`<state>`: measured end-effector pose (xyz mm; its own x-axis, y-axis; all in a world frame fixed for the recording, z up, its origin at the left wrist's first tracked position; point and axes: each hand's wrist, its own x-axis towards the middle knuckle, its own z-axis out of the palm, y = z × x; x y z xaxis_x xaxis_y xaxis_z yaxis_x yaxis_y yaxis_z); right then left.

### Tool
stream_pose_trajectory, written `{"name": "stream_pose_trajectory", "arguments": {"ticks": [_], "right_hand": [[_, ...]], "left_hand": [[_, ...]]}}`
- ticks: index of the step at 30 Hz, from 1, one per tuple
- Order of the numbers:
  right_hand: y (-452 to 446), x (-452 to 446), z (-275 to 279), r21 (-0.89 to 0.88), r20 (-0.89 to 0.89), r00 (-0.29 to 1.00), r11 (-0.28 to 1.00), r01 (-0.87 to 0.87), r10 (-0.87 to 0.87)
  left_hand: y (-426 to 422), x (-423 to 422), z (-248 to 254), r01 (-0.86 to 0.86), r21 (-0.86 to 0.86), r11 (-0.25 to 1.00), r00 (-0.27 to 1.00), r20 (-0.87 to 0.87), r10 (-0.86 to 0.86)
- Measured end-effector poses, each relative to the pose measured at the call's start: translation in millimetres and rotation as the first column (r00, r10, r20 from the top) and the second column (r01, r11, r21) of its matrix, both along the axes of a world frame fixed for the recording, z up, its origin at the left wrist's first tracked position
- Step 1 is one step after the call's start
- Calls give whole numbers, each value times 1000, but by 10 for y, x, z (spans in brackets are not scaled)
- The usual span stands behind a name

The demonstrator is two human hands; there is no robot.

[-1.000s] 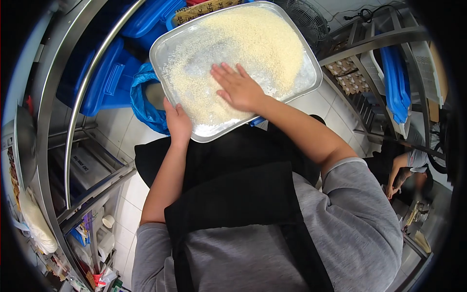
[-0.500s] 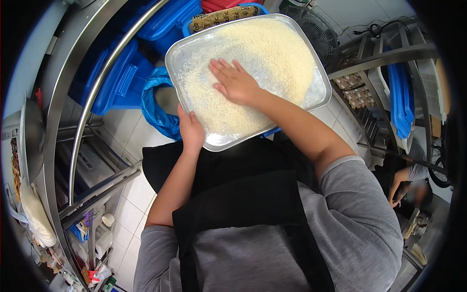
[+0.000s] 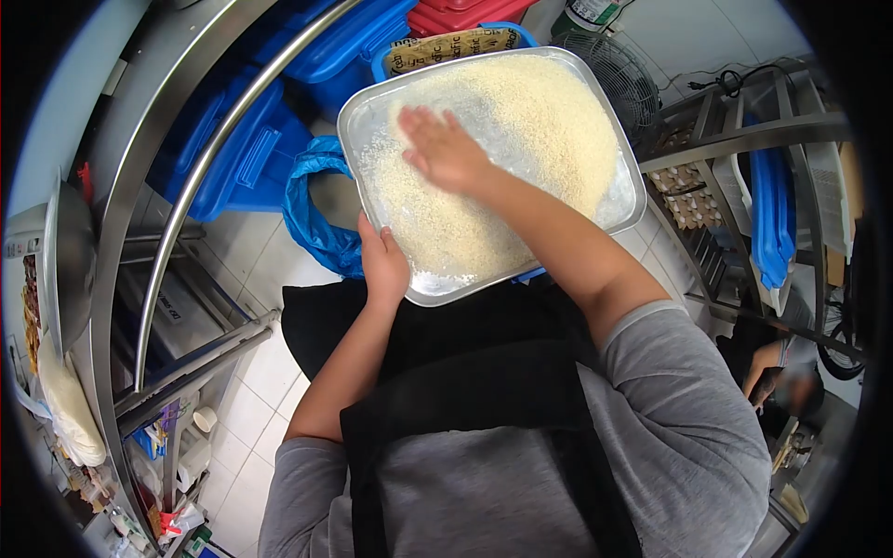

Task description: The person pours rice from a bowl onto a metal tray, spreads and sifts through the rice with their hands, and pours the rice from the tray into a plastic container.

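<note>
A shallow metal tray lies tilted across my view, spread with pale cream crumbs, heaped thickest along its right side. Bare metal shows through the middle and upper left. My left hand grips the tray's near left rim, the thumb on the upper side and the other fingers partly hidden beneath. Over the left half of the tray is my right hand, palm down with fingers outstretched and slightly blurred. Whether it touches the crumbs I cannot tell.
Left of the tray stands a container lined with a blue plastic bag. Blue lidded bins and a fan are behind. A metal rail curves along the left. On the right, a rack holds egg trays; another person is beyond.
The whole view has shifted slightly, so the tray and bins appear farther right and lower. My right hand has moved toward the tray's upper left edge. The left hand keeps its hold.
</note>
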<state>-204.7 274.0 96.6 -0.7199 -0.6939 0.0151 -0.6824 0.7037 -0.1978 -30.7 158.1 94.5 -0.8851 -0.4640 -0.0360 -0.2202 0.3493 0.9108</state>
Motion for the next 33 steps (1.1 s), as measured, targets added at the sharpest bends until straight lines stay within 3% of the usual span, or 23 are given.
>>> {"name": "stream_pose_trajectory", "arguments": {"ticks": [1, 4, 6, 8, 12, 15, 18, 21, 28, 30, 33], "right_hand": [[-29, 62, 29, -18, 48, 994, 995, -101, 102], [91, -30, 127, 37, -16, 998, 997, -68, 68], [312, -376, 164, 103, -77, 997, 995, 16, -8], [478, -652, 167, 72, -131, 953, 956, 283, -272], [404, -584, 89, 124, -120, 954, 950, 287, -273], [196, -227, 9, -31, -49, 988, 988, 148, -150], [188, -94, 17, -53, 19, 997, 996, 78, -77], [240, -366, 85, -100, -81, 977, 977, 188, -196], [190, -436, 45, -14, -38, 987, 988, 153, -153], [187, -281, 112, 36, 21, 999, 998, 49, -50], [222, -397, 187, -17, 2, 992, 992, 129, -129]], "left_hand": [[-4, -5, -1, 2, -1, 1000, 1000, -1, -2], [-5, -7, 16, 20, 9, 1000, 999, -28, -20], [5, 0, 32, 6, 40, 999, 1000, 11, -7], [8, 9, 14, 4, 20, 1000, 1000, 3, -5], [15, -5, 2, -8, -9, 1000, 1000, 2, 8], [10, -4, 40, 12, 5, 1000, 1000, 5, -12], [8, -4, 30, 11, -3, 1000, 1000, 9, -11], [12, -3, 11, -4, -1, 1000, 1000, 11, 4], [-3, -10, -9, -1, -17, 1000, 1000, 16, 1], [0, -7, -4, 11, -21, 1000, 1000, -3, -12], [17, -5, 3, -4, 20, 1000, 1000, -1, 4]]}}
